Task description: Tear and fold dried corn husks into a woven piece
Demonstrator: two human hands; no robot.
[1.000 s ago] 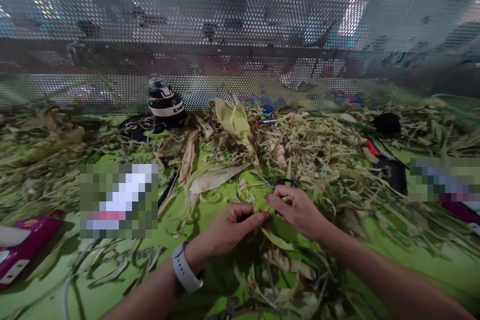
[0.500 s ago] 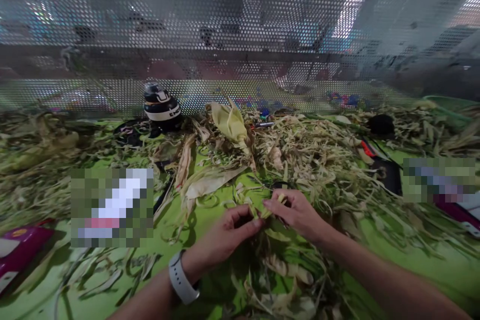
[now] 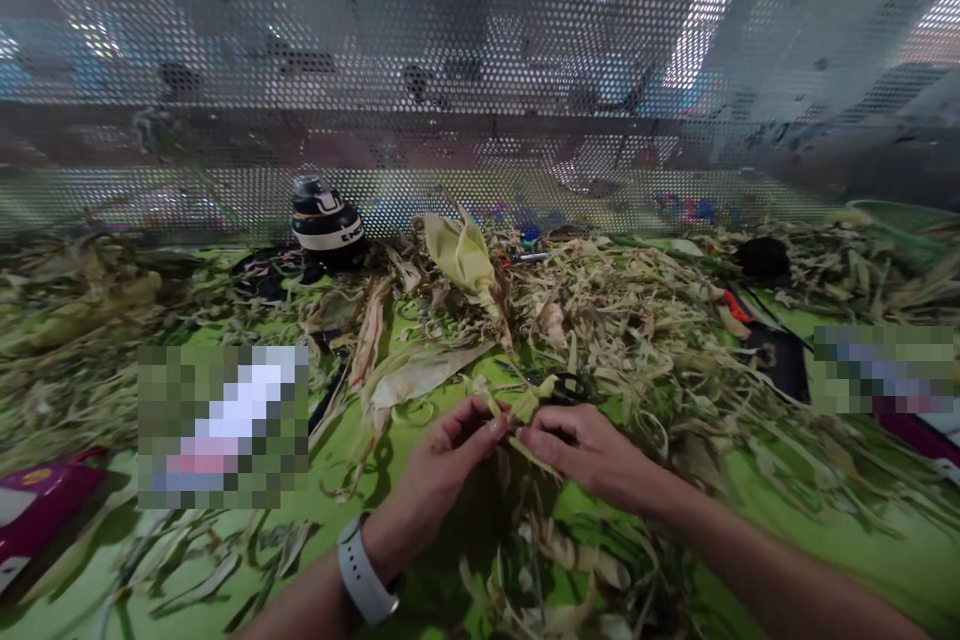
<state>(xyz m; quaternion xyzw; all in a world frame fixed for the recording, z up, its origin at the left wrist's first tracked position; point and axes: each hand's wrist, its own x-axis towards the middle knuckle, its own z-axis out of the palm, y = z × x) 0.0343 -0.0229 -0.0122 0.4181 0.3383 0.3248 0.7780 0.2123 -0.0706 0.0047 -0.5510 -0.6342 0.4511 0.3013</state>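
A small knot of pale yellow-green corn husk strips [image 3: 531,402] is between my two hands above the green table. My left hand [image 3: 459,450] pinches it from the left, thumb against fingertips, with a white watch band [image 3: 363,575] on that wrist. From the other side my right hand [image 3: 581,445] grips the strips, and one loose end sticks out below its thumb. Just behind the fingers lie black-handled scissors [image 3: 568,386], partly covered by husk. Further back a large folded yellow husk piece [image 3: 463,260] rests on the pile.
Dried husk scraps [image 3: 630,300] cover much of the green tabletop [image 3: 300,465]. A black bottle [image 3: 328,235] with a white band stands at the back left, before a perforated metal screen [image 3: 480,50]. Purple-red objects lie at both sides, and a black pouch [image 3: 776,360] on the right.
My right hand has come slightly lower and turned, and the husk knot between the fingers shows more fully. The scissors behind are more visible. The whole view has tipped a little.
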